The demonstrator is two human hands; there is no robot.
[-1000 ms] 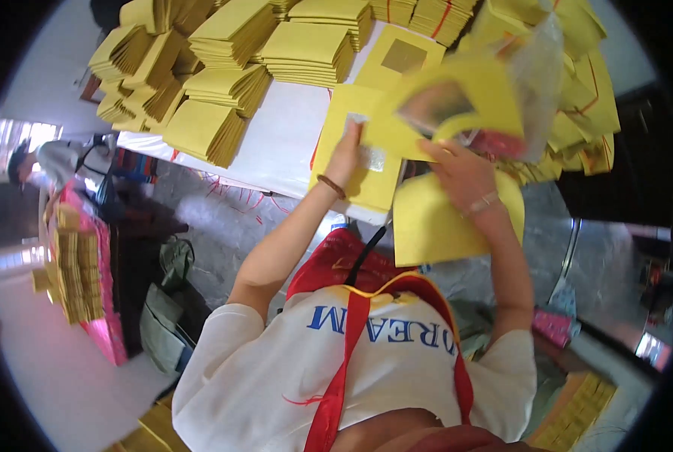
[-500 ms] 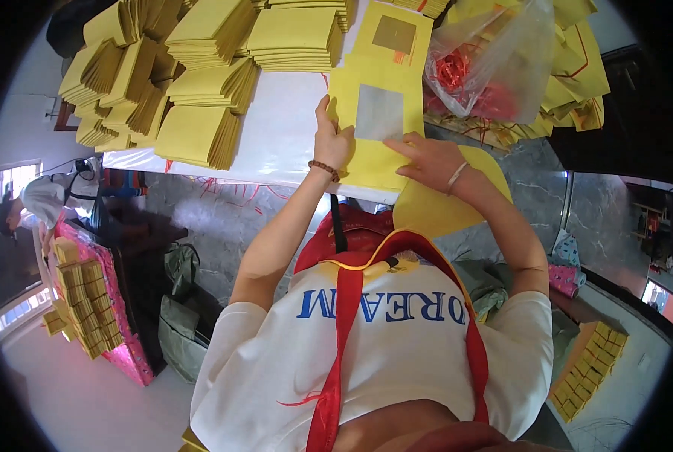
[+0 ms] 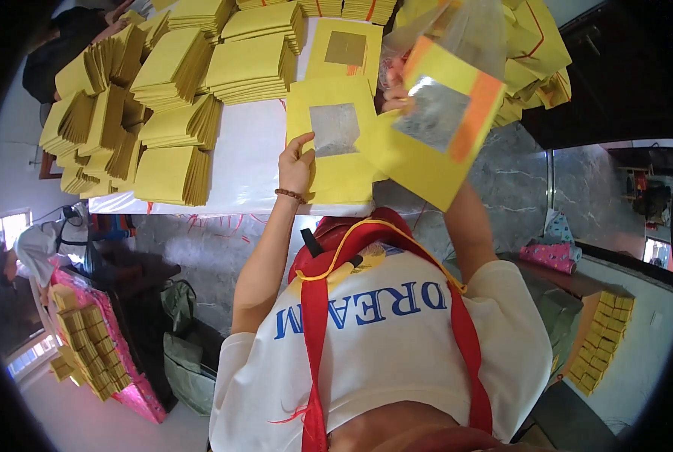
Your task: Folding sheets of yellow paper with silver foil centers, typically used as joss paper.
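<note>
- Nearest the camera, the person's white shirt [image 3: 381,339] with red straps fills the 6 o'clock part of the view, both forearms reaching up toward 12.
- The left hand [image 3: 297,162] rests on the left edge of a flat yellow sheet [image 3: 332,162] with a silver foil square, thumb and fingers pinching that edge lightly against the white table [image 3: 250,162]. A bead bracelet sits at the wrist.
- At about 1 o'clock from it, the right hand [image 3: 396,94] lifts a second yellow sheet [image 3: 430,132] with a foil patch and orange bands, tilted and clear of the table. Only the fingertips show behind the paper, closed on its upper corner.
- The two hands are apart, one sheet each.
- To do this step well, I judge the left hand should keep the flat sheet pinned so it does not slide, while the raised sheet comes down square over it, edges matched before pressing.
- The foil looks thin; gripping by the yellow margin would avoid creasing it.
- Farther off, stacks of folded yellow paper [image 3: 170,90] crowd 10 to 12 o'clock, and a clear plastic bag [image 3: 464,26] lies at 1 o'clock.
</note>
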